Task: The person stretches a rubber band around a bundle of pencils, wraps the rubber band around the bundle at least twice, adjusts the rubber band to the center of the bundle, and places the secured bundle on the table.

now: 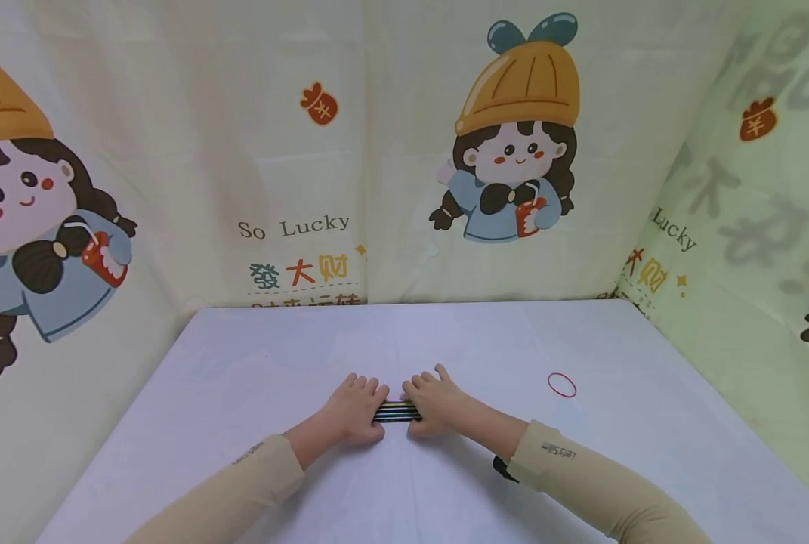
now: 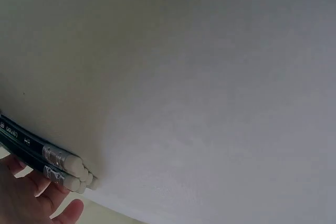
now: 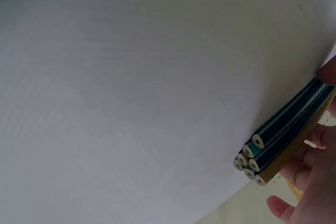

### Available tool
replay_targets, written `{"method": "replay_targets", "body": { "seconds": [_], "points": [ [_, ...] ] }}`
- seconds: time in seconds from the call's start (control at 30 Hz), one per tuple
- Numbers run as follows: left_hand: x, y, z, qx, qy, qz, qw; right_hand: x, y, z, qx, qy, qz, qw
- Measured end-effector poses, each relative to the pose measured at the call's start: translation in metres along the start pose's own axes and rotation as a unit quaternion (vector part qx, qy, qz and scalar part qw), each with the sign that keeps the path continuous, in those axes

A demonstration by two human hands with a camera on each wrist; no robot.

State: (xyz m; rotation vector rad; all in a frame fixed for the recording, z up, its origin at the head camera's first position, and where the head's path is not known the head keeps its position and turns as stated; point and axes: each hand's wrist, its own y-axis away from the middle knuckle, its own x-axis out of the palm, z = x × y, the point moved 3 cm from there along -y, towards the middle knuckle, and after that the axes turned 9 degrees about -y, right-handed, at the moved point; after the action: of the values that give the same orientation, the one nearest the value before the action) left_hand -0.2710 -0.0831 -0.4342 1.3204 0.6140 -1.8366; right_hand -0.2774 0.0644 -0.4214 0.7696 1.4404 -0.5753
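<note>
Both hands hold one bundle of pencils (image 1: 397, 411), which lies crosswise in front of the person over the white table. My left hand (image 1: 358, 408) grips the left end, its thumb on the near side and fingers on the far side. In the left wrist view that end shows white erasers (image 2: 73, 165) in silver ferrules on dark pencils. Around the right end curls my right hand (image 1: 438, 404), one finger raised. Flat, unsharpened tips (image 3: 258, 141) show there in the right wrist view, several dark barrels beside a yellowish one.
A red rubber band (image 1: 549, 383) lies on the white tabletop (image 1: 295, 340) to the right of the hands. Printed cloth walls (image 1: 404, 151) stand at the back and sides. A small black object (image 1: 504, 470) shows beneath the right sleeve.
</note>
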Motion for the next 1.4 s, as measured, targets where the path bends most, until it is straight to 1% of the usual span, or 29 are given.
{"method": "replay_targets", "body": {
  "seconds": [0.07, 0.17, 0.27, 0.47, 0.6, 0.77, 0.83, 0.93, 1.07, 1.17, 1.27, 1.33, 1.4],
  "points": [
    [0.001, -0.001, -0.001, 0.003, -0.006, -0.006, 1.0, 0.001, -0.001, 0.001, 0.0, 0.004, 0.0, 1.0],
    [0.003, -0.001, -0.003, 0.008, -0.016, -0.005, 0.9998, 0.001, -0.002, 0.002, -0.004, 0.012, 0.005, 1.0],
    [0.002, -0.001, -0.006, 0.014, -0.024, -0.001, 0.9996, 0.003, -0.002, 0.002, -0.006, 0.017, 0.008, 1.0],
    [-0.002, 0.0, -0.01, 0.018, -0.034, 0.004, 0.9993, 0.004, -0.001, 0.003, -0.021, 0.049, -0.017, 0.998],
    [-0.004, 0.001, -0.012, 0.021, -0.046, 0.005, 0.9987, 0.006, 0.0, 0.004, -0.02, 0.074, -0.03, 0.997],
    [-0.005, 0.001, -0.013, 0.02, -0.055, -0.003, 0.9983, 0.012, 0.0, 0.004, -0.021, 0.107, -0.039, 0.993],
    [-0.005, 0.002, -0.014, 0.019, -0.059, -0.015, 0.9979, 0.013, 0.0, 0.004, -0.022, 0.11, -0.043, 0.993],
    [-0.005, 0.002, -0.015, 0.016, -0.072, -0.031, 0.9968, 0.013, 0.001, 0.005, -0.021, 0.099, -0.045, 0.994],
    [-0.007, 0.002, -0.017, 0.012, -0.104, -0.045, 0.9935, 0.01, 0.002, 0.005, -0.014, 0.072, -0.039, 0.997],
    [-0.008, 0.003, -0.018, 0.007, -0.127, -0.059, 0.9902, 0.008, 0.003, 0.005, -0.014, 0.065, -0.043, 0.997],
    [-0.008, 0.003, -0.017, -0.008, -0.133, -0.09, 0.987, 0.005, 0.005, 0.005, -0.024, 0.077, -0.072, 0.994],
    [-0.008, 0.003, -0.015, -0.02, -0.134, -0.125, 0.9829, 0.004, 0.006, 0.005, -0.032, 0.095, -0.104, 0.99],
    [-0.009, 0.003, -0.014, -0.031, -0.137, -0.17, 0.9755, 0.001, 0.008, 0.005, -0.043, 0.116, -0.143, 0.982]
  ]
}}
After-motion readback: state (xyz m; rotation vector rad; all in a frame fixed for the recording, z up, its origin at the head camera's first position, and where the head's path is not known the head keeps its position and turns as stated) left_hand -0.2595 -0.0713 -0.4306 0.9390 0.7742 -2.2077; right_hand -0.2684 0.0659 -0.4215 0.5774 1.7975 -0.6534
